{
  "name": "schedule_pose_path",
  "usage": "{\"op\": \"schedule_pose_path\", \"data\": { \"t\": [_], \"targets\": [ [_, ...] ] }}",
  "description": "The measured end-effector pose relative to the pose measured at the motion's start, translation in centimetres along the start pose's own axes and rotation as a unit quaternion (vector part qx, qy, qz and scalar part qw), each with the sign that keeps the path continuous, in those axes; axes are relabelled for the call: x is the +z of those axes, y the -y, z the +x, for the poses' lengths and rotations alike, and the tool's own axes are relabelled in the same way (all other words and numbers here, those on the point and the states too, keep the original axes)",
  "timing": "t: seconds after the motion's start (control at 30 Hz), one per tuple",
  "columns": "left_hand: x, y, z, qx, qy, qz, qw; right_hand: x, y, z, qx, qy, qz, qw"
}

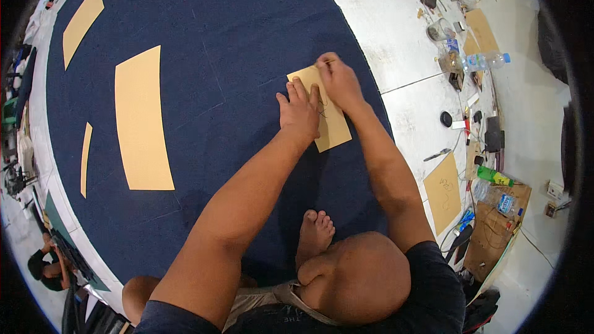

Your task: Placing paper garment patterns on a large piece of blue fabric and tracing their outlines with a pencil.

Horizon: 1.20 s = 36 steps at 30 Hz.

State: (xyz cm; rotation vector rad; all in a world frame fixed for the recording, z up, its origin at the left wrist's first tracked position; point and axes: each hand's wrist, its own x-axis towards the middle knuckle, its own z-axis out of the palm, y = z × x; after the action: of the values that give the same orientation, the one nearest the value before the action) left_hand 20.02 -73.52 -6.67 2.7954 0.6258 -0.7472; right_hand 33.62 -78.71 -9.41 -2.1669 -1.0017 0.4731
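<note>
A wide sheet of dark navy fabric [235,18] lies spread under me, with faint pale lines on it. On its right part rests a tan card pattern piece [336,133] with dark handwriting. My left hand [301,110] lies on this card, fingers spread, pressing it flat. At the card's far edge my right hand [339,83] is closed in a pinch; whatever small thing it grips is hidden by the fingers. Further left lie a large tan pattern piece [142,127], a narrow tan strip [86,161] and a curved tan piece [84,25].
My bare foot [315,235] is on the fabric. Along the right, a white surface [365,12] holds a clear bottle [486,61], a green bottle [494,175], a pen [437,154], a marked tan card [443,195] and a wooden board [495,247]. Another person [52,263] is at the lower left.
</note>
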Motion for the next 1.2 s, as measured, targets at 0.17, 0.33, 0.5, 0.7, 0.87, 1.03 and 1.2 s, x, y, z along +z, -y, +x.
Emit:
{"op": "schedule_pose_path", "data": {
  "t": [0.17,0.33,0.5,0.7,0.87,1.03,1.2],
  "targets": [
    [-0.4,0.2,-0.1,-0.002,0.011,0.001,1.000,-0.1,-1.3,0.4,0.003,-0.053,0.003,0.999],
    [-0.1,0.1,-0.1,-0.004,0.005,0.000,1.000,0.2,-2.1,0.3,0.025,-0.069,0.025,0.997],
    [-0.4,-0.1,0.1,-0.004,0.008,-0.004,1.000,0.1,-2.7,0.2,0.002,-0.069,0.027,0.997],
    [-0.2,-0.2,-0.1,-0.008,0.012,0.002,1.000,-0.7,-2.1,-1.9,-0.054,-0.044,-0.061,0.996],
    [-0.2,-0.1,-0.1,-0.016,0.010,0.006,1.000,-2.5,-2.2,-8.2,-0.080,-0.014,-0.111,0.991],
    [-0.2,-0.2,0.1,-0.018,0.006,0.010,1.000,-2.9,-2.9,-10.4,-0.102,-0.019,-0.106,0.989],
    [-0.6,-0.5,0.0,-0.011,0.019,0.010,1.000,-2.7,-3.1,-9.7,-0.110,-0.041,-0.088,0.989]
  ]
}}
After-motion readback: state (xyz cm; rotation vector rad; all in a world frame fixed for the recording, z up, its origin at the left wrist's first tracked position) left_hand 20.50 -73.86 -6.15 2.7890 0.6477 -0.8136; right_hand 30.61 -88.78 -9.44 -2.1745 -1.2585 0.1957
